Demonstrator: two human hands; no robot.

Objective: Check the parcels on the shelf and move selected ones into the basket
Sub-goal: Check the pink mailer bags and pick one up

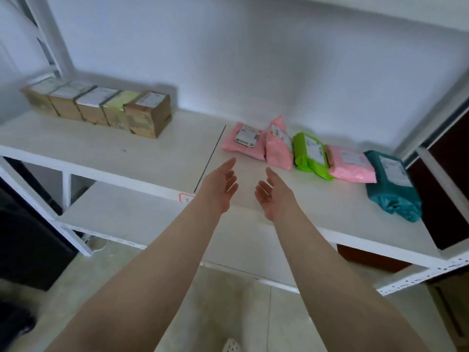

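On the white shelf (132, 158), soft mailer parcels lie in a row at the right: a flat pink one (236, 148), an upright pink one (278, 148), a green one (311, 158), another pink one (351, 168) and a teal one (392, 186). Several cardboard box parcels (101, 107) line the back left. My left hand (220, 189) and my right hand (274, 196) reach out side by side over the shelf's front, palms facing each other, fingers straight, holding nothing. Both stay short of the flat pink parcel. No basket is in view.
A black line (210, 158) divides the shelf top, with a red-outlined label (186, 198) at its front edge. A lower shelf board (121, 217) sits beneath. The white wall stands behind, a metal upright (436, 115) at right, dark furniture (25, 240) at left.
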